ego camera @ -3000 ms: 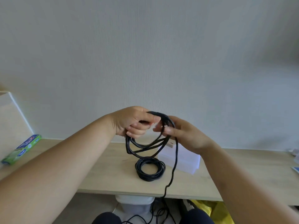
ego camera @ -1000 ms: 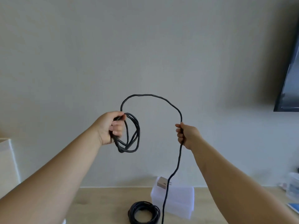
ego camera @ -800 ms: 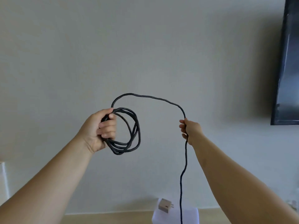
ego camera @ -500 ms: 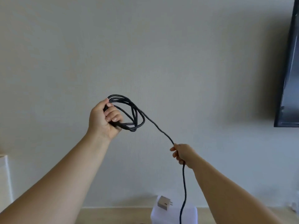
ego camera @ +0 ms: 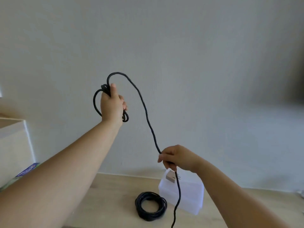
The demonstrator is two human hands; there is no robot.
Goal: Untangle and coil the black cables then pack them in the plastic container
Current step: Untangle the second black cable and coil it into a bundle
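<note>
The cable [ego camera: 148,119] is held up before the wall. Its loops are gripped in the curled fingers of the L hand [ego camera: 111,104]. The free run is gripped lower down by the R hand [ego camera: 176,157], fingers curled round it, above the container [ego camera: 189,199]. The rest hangs past the desk [ego camera: 107,195] edge. A finished coil [ego camera: 150,206] lies on the desk, just beside the container.

Next loop, prob.: the run should be slid thru the R hand w/ a light grip so twist is let out. It should then be brought up to the L hand and matched to the other loops. The L grip is best kept firm.

Vs 0.5 s ago: the R hand is lower, an arch now stands above the L hand, and the loops hang down, not sideways.
</note>
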